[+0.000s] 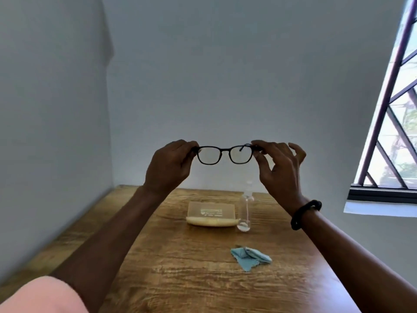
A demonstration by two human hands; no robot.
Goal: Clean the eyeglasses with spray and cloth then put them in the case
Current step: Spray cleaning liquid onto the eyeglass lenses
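Note:
Black-framed eyeglasses (pixel 224 154) are held up in the air in front of the wall, lenses facing me. My left hand (pixel 169 166) grips the frame's left end with curled fingers. My right hand (pixel 279 168) pinches the right end between thumb and forefinger, its other fingers spread. Below on the wooden table (pixel 180 279) lies an open cream case (pixel 212 214) with its lid up. A clear spray bottle (pixel 245 208) stands just right of the case. A crumpled light-blue cloth (pixel 249 257) lies nearer to me, right of centre.
The table sits in a corner, with a wall along its left side and another behind it. A barred window (pixel 392 109) and its sill are at the right. A black band is on my right wrist.

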